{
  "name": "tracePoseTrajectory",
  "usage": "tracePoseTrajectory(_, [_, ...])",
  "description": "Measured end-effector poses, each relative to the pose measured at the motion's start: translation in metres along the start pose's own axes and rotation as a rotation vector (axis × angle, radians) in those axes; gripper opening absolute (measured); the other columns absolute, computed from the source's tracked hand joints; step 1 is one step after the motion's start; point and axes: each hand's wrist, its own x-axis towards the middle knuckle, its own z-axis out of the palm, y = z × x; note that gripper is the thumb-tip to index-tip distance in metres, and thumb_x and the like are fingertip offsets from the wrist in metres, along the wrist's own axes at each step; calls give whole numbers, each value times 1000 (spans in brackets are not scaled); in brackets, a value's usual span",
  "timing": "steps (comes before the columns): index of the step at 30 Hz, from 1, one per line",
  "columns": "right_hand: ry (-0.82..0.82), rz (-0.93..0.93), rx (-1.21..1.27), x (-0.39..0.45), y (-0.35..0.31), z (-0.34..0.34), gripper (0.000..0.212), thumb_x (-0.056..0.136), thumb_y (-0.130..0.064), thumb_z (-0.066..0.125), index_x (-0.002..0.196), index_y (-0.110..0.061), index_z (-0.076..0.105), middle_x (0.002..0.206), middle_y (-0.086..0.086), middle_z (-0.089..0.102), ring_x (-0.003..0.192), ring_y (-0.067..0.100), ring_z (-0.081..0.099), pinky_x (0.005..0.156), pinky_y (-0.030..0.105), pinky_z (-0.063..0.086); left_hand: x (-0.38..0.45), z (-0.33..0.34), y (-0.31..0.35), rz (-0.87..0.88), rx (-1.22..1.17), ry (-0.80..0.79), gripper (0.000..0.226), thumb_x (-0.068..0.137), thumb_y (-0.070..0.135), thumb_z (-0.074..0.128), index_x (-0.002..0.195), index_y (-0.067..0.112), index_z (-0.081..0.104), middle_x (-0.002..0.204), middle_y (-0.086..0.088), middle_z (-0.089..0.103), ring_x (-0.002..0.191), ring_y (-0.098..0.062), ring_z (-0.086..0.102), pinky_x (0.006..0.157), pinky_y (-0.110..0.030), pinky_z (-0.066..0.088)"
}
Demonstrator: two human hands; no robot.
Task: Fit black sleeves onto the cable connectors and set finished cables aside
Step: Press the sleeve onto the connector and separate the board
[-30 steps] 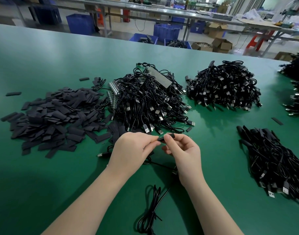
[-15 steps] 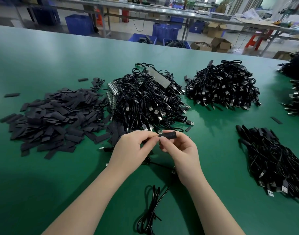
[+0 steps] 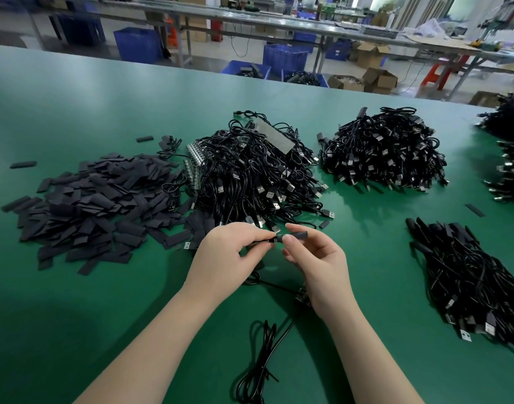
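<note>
Beyond the far edge of the green worktop (image 3: 75,100) stand blue plastic crates (image 3: 137,45), some on the floor under a long metal bench (image 3: 250,17). Open cardboard boxes (image 3: 379,80) sit past the far right corner, near a red stool (image 3: 438,74).

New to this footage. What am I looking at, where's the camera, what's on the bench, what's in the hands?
There is no machine here: a person works with two bare hands. The single picture comes from a camera worn on the head, looking forward and down.

On the green table lie a heap of flat black sleeves to the left, a big pile of black cables in the middle, and more cable piles to the right.

The left hand pinches the connector end of one cable, whose slack trails toward the viewer. The right hand pinches a black sleeve at that connector. How far it is on, I cannot tell.
</note>
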Motion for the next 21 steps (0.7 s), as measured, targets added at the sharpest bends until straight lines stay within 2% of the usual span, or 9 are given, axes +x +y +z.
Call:
tracePoseTrajectory(1, [7,2,11,0,0,0,17,72,-24,78,89,-30,79,79,-7,72,75,9,65,75,19,54,0,0,0,15,21,8,17,82,23,70,97,26,77,86,28,66,90,10,61,75,-8,45])
tracePoseTrajectory(4, [10,6,43,-1,0,3,19,73,-15,83,87,-27,79,95,1,77,85,9,70,76,17,53,-1,0,0,53,56,29,16,82,24,69,97,26,77,89,19,72,90,6,62,76,-27,53])
tracePoseTrajectory(7, [48,10,78,-2,0,6,17,69,-21,82,84,-27,79,89,0,77,83,9,70,76,18,54,-1,1,-1,93,81,36,15,82,23,70,95,24,78,87,16,73,85,1,63,74,-38,55])
tracePoseTrajectory(10, [92,21,138,-1,1,8,14,64,-26,80,77,-26,79,90,-1,77,83,9,72,73,17,54,0,1,-2,102,90,31,14,82,24,71,93,23,78,85,15,73,83,0,63,74,-38,55])
tracePoseTrajectory(15, [88,38,166,-3,2,7,10,67,-25,80,78,-25,79,93,-2,77,84,12,72,75,21,55,-1,3,-1,135,101,47,12,82,24,72,92,21,78,81,13,72,79,-2,64,72,-32,51])
tracePoseTrajectory(21, [60,52,156,-5,3,9,15,68,-24,80,82,-19,78,74,3,74,75,12,70,72,18,54,-4,6,2,136,85,38,19,88,31,64,94,20,78,80,11,72,76,-8,66,72,-37,53])
